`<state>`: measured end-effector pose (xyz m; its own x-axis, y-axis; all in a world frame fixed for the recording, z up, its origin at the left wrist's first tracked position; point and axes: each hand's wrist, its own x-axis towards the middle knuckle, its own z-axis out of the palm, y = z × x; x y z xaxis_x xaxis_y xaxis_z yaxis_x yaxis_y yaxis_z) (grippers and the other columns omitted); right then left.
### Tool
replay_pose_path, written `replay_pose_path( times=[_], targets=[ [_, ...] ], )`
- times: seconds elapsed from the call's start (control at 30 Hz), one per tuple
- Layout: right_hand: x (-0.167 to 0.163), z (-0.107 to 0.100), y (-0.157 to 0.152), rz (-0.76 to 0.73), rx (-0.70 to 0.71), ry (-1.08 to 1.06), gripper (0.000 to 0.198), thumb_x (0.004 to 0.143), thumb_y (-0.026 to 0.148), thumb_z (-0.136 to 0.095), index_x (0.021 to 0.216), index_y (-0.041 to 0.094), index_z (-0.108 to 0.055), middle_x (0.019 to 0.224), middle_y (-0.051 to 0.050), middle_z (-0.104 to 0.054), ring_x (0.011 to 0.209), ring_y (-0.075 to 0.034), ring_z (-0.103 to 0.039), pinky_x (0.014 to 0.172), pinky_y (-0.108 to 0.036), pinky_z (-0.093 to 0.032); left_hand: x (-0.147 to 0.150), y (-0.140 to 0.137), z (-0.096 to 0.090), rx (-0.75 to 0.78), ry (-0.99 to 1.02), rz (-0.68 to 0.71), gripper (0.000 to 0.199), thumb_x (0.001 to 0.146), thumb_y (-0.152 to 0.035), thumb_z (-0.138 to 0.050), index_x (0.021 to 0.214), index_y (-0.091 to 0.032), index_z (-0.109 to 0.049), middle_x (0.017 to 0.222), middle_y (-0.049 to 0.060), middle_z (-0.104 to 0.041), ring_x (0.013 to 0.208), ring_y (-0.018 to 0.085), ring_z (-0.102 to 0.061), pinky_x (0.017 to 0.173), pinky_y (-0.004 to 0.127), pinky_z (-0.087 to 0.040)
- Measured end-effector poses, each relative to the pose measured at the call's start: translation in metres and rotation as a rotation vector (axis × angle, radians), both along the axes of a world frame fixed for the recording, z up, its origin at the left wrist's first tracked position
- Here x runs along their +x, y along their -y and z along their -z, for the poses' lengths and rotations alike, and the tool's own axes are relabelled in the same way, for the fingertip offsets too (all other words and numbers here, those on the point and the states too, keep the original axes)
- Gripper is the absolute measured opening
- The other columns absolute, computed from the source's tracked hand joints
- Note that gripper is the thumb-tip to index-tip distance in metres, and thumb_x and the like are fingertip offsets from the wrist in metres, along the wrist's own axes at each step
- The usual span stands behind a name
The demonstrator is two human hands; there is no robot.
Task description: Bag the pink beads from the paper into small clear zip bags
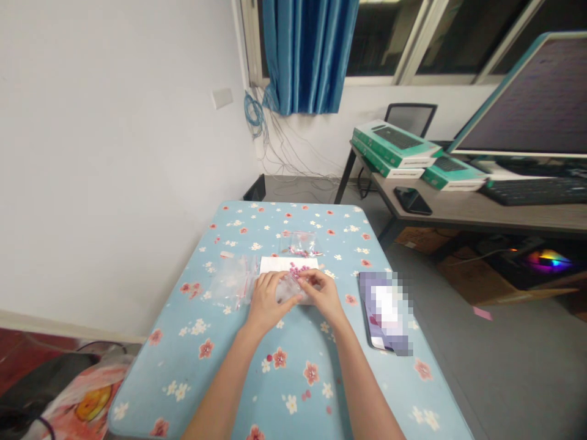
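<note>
A white sheet (274,264) lies on the flowered table, with a cluster of small pink beads (299,269) on its right half. My left hand (268,300) rests over the sheet's left side, thumb and fingers apart. From the right, my right hand (323,293) reaches to the beads, its thumb and index finger closed together; what is between them is too small to tell. Some clear plastic (288,288) shows between the hands. Left of the sheet lies a clear zip bag (229,280). Behind it is another clear bag (302,242) with pink bits inside.
A phone-like device (373,339), partly pixelated, lies on the table (220,379) at right. The wall (137,153) borders the left side. At the right stands a desk (468,214) with green keyboard boxes (394,143), a black phone (413,200) and a monitor (532,98).
</note>
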<state>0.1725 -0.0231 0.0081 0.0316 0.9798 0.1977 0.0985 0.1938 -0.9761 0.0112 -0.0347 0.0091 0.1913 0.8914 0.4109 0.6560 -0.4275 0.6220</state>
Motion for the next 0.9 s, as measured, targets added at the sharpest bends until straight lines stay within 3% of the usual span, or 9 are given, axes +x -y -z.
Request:
replay_pose_path(
  times=[0.13,0.27,0.43,0.57,0.8,0.9],
  targets=[
    [0.004,-0.001,0.000,0.018,-0.104,-0.057,0.026,0.076,0.045,-0.062,0.078,0.018,-0.063,0.071,-0.002,-0.062,0.052,-0.011,-0.049,0.052,-0.024,-0.041,-0.001,-0.001,-0.002,-0.080,0.152,-0.013,0.047,0.071,-0.037,-0.070,0.112,-0.022,-0.054,0.107,0.006,-0.061,0.098,0.022,-0.053,0.089,0.037,-0.040],
    [0.007,-0.002,0.001,-0.009,-0.215,-0.041,0.035,0.078,0.053,-0.055,0.074,0.018,-0.058,0.068,0.000,-0.059,0.041,-0.008,-0.044,0.041,-0.022,-0.036,-0.003,-0.003,-0.006,-0.275,0.457,0.009,0.045,0.076,-0.041,-0.063,0.115,-0.020,-0.054,0.111,0.008,-0.062,0.103,0.023,-0.055,0.092,0.036,-0.039],
    [0.006,0.000,0.001,-0.054,-0.195,-0.009,0.035,0.079,0.052,-0.054,0.074,0.018,-0.058,0.065,0.000,-0.056,0.049,-0.011,-0.051,0.048,-0.023,-0.041,-0.003,-0.003,-0.013,-0.561,0.918,0.127,0.045,0.078,-0.052,-0.056,0.111,-0.021,-0.059,0.114,0.008,-0.064,0.108,0.022,-0.057,0.094,0.034,-0.039],
    [0.005,0.000,0.000,-0.042,-0.115,-0.052,0.031,0.079,0.049,-0.057,0.075,0.018,-0.060,0.066,-0.001,-0.057,0.061,-0.014,-0.054,0.060,-0.025,-0.045,-0.001,-0.002,-0.017,-0.713,1.141,0.136,0.049,0.076,-0.058,-0.055,0.108,-0.021,-0.060,0.105,0.008,-0.068,0.095,0.020,-0.063,0.084,0.032,-0.046],
    [0.000,-0.005,0.001,-0.010,-0.048,-0.086,0.029,0.076,0.048,-0.060,0.076,0.019,-0.063,0.066,-0.001,-0.059,0.062,-0.014,-0.053,0.062,-0.026,-0.043,0.010,-0.002,-0.014,-0.974,1.239,0.164,0.058,0.075,-0.065,-0.049,0.102,-0.016,-0.062,0.087,0.010,-0.070,0.070,0.020,-0.067,0.058,0.029,-0.052],
    [-0.001,0.001,0.000,-0.039,-0.061,-0.074,0.025,0.075,0.044,-0.063,0.077,0.019,-0.064,0.069,-0.001,-0.061,0.061,-0.014,-0.053,0.061,-0.026,-0.042,0.018,0.001,-0.009,-0.944,1.203,0.104,0.052,0.075,-0.061,-0.054,0.096,-0.014,-0.060,0.077,0.009,-0.069,0.064,0.019,-0.066,0.055,0.027,-0.051]
  ],
)
